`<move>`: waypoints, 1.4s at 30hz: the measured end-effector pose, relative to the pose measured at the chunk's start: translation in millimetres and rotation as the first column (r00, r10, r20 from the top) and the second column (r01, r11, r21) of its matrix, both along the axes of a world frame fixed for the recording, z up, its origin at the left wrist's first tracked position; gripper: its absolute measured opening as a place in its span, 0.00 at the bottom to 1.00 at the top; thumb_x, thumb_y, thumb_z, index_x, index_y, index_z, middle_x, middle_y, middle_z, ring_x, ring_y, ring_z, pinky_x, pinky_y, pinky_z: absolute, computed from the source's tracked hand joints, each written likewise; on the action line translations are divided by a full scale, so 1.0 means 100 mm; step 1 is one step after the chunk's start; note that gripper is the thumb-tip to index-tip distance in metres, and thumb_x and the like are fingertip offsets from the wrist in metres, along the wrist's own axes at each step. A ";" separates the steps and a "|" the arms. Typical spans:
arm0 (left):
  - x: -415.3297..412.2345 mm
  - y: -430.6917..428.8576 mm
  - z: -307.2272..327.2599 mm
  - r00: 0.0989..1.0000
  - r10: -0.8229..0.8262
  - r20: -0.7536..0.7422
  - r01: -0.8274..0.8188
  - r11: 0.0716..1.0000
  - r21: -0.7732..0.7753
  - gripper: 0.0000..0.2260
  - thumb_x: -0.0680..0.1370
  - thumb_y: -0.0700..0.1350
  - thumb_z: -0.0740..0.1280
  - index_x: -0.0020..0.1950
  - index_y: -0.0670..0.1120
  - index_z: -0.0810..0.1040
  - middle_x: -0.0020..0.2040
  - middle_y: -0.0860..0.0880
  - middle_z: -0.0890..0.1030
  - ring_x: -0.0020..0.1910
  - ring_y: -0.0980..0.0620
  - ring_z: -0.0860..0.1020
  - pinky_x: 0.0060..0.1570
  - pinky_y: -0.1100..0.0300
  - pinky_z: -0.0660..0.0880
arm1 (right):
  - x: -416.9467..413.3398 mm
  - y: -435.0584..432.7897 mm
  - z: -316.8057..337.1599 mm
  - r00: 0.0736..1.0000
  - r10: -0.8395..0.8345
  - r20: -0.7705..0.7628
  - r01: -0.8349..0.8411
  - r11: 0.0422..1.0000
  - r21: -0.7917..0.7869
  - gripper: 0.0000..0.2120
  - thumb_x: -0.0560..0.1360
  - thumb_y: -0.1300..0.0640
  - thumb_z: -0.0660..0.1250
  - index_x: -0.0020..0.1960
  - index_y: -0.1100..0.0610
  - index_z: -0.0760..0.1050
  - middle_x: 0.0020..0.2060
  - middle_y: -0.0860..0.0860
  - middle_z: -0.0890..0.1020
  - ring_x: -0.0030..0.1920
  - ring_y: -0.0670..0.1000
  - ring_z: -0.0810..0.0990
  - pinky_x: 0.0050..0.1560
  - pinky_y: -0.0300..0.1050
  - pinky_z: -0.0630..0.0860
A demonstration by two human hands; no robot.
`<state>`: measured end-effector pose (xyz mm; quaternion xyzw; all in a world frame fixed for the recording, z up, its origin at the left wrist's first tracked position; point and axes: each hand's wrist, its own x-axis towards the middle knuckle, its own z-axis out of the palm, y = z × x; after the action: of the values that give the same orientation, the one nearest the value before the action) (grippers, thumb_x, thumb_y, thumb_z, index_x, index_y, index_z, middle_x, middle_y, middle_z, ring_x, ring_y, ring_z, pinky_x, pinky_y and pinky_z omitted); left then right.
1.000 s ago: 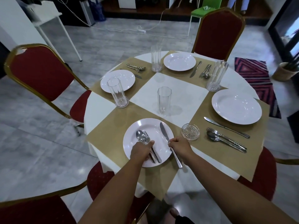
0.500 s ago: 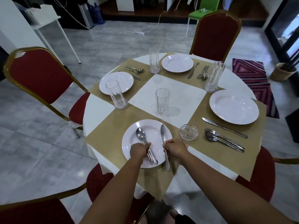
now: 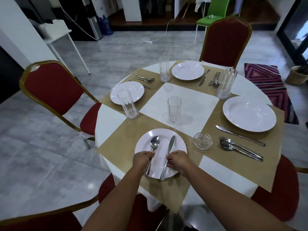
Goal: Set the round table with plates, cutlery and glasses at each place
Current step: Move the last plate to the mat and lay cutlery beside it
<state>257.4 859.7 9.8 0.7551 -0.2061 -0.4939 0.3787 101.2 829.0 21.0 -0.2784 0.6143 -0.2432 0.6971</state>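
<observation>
Both hands on the cutlery lying across the nearest plate (image 3: 160, 152), on the placemat at the table's near edge

The left hand (image 3: 143, 160) is pinched on the handle of the spoon (image 3: 154, 144), with what may be a fork under it; I cannot tell. The right hand (image 3: 177, 160) is pinched on the handle of the table knife (image 3: 170, 150). I'd judge this steel stiff, light and slick, apt to skate on the glossy plate, so take each piece mid-handle and lift it clear, not drag it. The count: four white plates, one per place; four tall glasses, the nearest one (image 3: 173, 110) out on the bare white centre; four knives; cutlery beside the other three plates; one small cut-glass dish (image 3: 202, 141) just right of this place
</observation>
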 end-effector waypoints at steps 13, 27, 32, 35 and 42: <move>0.32 -0.10 -0.03 0.972 -0.234 0.000 0.234 0.971 0.045 0.06 0.74 0.35 0.68 0.47 0.40 0.83 0.36 0.43 0.81 0.31 0.51 0.75 0.28 0.65 0.73 | 0.18 0.09 -0.04 0.988 -0.154 -0.006 0.154 0.988 0.030 0.04 0.77 0.70 0.64 0.48 0.63 0.72 0.38 0.58 0.78 0.34 0.52 0.78 0.30 0.42 0.78; 0.91 -0.14 0.09 0.955 -0.283 -0.086 0.269 0.952 -0.147 0.07 0.77 0.44 0.67 0.46 0.46 0.85 0.44 0.45 0.85 0.39 0.50 0.80 0.44 0.56 0.76 | 0.66 -0.01 0.01 0.945 -0.299 -0.130 0.290 0.954 -0.080 0.03 0.77 0.65 0.67 0.50 0.62 0.77 0.47 0.60 0.83 0.45 0.57 0.83 0.40 0.45 0.81; 1.32 -0.20 0.03 0.982 -0.186 -0.029 0.181 0.974 -0.133 0.07 0.78 0.44 0.68 0.41 0.48 0.83 0.39 0.49 0.82 0.39 0.51 0.78 0.42 0.58 0.74 | 1.07 -0.15 0.09 0.946 -0.279 -0.162 0.263 0.958 -0.115 0.04 0.78 0.66 0.64 0.49 0.62 0.78 0.43 0.58 0.83 0.42 0.56 0.84 0.34 0.42 0.80; 1.56 -0.23 -0.06 0.986 -0.162 0.047 0.166 0.981 -0.100 0.06 0.77 0.46 0.68 0.42 0.49 0.83 0.42 0.47 0.84 0.44 0.48 0.80 0.48 0.53 0.76 | 1.30 -0.22 0.07 0.955 -0.233 -0.186 0.208 0.968 -0.141 0.06 0.76 0.68 0.63 0.44 0.64 0.78 0.39 0.59 0.82 0.41 0.59 0.84 0.39 0.48 0.83; 1.85 -0.36 -0.14 0.970 -0.019 0.241 0.031 0.998 -0.045 0.12 0.78 0.46 0.66 0.34 0.50 0.75 0.34 0.50 0.76 0.41 0.47 0.76 0.44 0.57 0.70 | 1.84 -0.41 0.08 0.925 -0.115 -0.361 0.033 0.974 -0.226 0.10 0.68 0.68 0.61 0.32 0.57 0.74 0.33 0.57 0.82 0.39 0.62 0.85 0.43 0.56 0.84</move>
<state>442.1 823.4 -3.8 0.7973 -0.2721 -0.3983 0.3630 285.4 788.3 29.3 -0.3700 0.7152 -0.2774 0.5240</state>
